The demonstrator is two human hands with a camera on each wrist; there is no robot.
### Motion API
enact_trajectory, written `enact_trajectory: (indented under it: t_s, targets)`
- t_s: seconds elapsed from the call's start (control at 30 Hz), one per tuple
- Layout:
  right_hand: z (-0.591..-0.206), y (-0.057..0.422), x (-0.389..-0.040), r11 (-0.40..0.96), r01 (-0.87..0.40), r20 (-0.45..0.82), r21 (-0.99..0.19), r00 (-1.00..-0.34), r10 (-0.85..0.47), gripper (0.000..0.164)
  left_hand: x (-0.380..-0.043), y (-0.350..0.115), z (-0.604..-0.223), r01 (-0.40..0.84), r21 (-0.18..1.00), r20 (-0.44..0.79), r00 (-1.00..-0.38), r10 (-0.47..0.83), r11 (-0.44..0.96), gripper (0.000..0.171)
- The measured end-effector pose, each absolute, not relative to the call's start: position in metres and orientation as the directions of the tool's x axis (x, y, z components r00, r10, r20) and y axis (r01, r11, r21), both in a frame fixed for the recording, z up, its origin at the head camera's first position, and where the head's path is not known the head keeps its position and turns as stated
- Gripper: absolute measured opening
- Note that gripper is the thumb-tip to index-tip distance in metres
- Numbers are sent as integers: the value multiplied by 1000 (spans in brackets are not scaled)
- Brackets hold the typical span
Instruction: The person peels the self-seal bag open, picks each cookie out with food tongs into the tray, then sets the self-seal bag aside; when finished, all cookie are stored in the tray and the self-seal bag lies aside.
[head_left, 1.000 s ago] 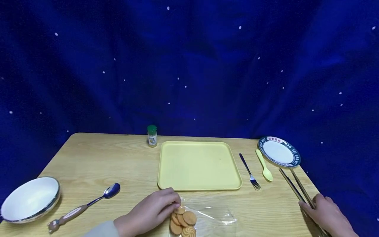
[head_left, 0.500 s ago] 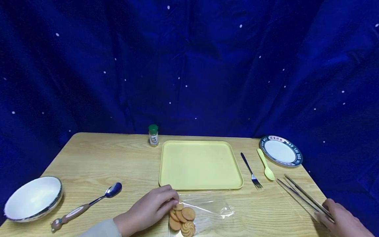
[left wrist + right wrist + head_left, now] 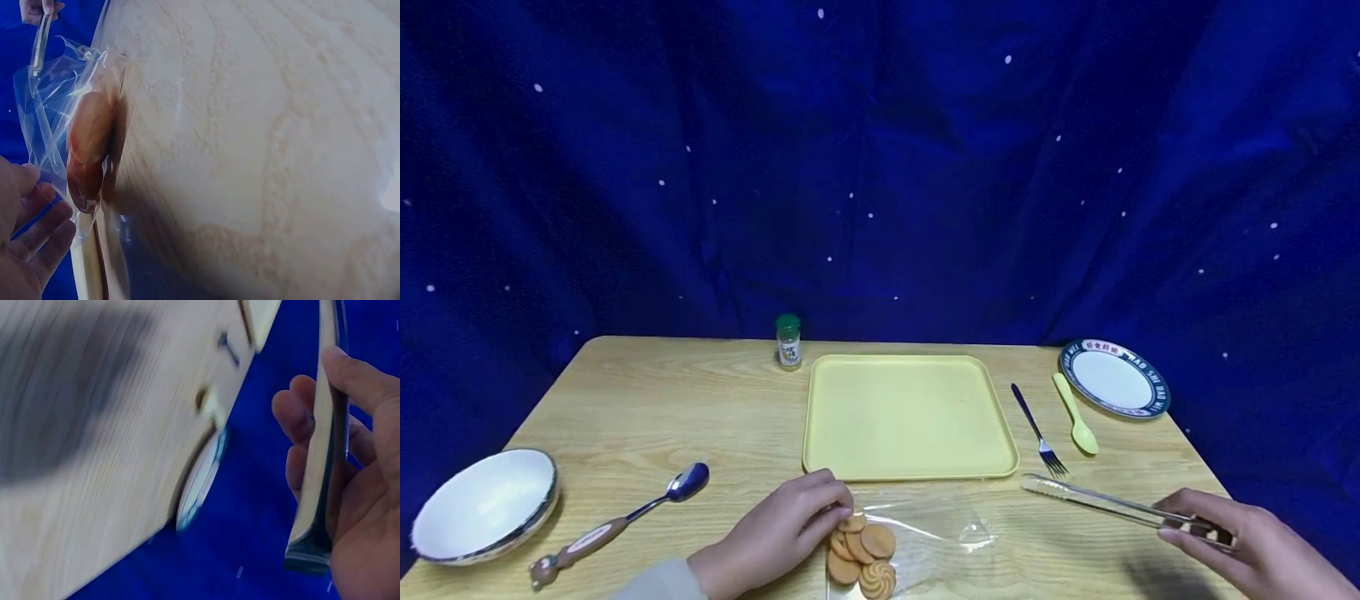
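A clear plastic bag (image 3: 936, 521) with several round cookies (image 3: 877, 542) in its left part lies at the table's front. My left hand (image 3: 784, 529) pinches the bag's upper left edge; in the left wrist view thumb and fingers meet at the film (image 3: 47, 134). Metal tongs (image 3: 1112, 505) are in my right hand (image 3: 1243, 537), raised over the table and pointing left. Their tips stand a little apart, with nothing between them, right of the bag. In the right wrist view my thumb lies along one arm of the tongs (image 3: 319, 469), fingers curled round the other side.
Behind the bag is a yellow tray (image 3: 910, 417). A fork (image 3: 1033, 425), a yellow spoon (image 3: 1075, 417) and a plate (image 3: 1116, 379) lie to its right. A green-capped shaker (image 3: 788, 343) stands at the back. A bear-handled spoon (image 3: 625, 521) and a bowl (image 3: 486, 504) are at left.
My right hand has lifted the tongs from the table's right side and swung their tips left, toward the bag. My left hand stays at the bag.
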State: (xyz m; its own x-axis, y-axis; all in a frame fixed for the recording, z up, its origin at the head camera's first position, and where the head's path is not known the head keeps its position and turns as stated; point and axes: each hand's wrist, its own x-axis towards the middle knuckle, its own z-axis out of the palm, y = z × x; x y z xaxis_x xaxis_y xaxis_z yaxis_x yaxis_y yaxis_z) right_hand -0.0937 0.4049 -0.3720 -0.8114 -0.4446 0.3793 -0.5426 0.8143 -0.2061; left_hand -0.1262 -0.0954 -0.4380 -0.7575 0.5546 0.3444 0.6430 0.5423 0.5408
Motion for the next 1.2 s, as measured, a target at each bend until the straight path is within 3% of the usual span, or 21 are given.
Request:
enact_trajectory:
  t_s: [0.07, 0.3, 0.7, 0.97, 1.2]
  targets:
    - [-370, 391, -98, 790, -583, 337, -191, -795, -505, 40, -127, -95, -438, 639, 546, 341, -761, 553, 543, 10]
    - [-374, 372, -109, 661, -734, 396, -156, -659, -640, 50, -128, -95, -438, 622, 584, 325, -767, 553, 521, 11]
    - [-382, 361, -125, 652, -747, 380, -131, -645, -663, 48, -131, -97, -438, 559, 683, 289, -798, 528, 471, 8]
    - [-391, 340, -131, 633, -757, 340, -164, -646, -684, 23, -132, -98, -440, 545, 705, 280, -801, 529, 453, 9]
    - [-399, 305, -138, 549, -826, 361, -126, -554, -750, 25, -134, -97, -440, 561, 693, 280, -789, 547, 454, 10]
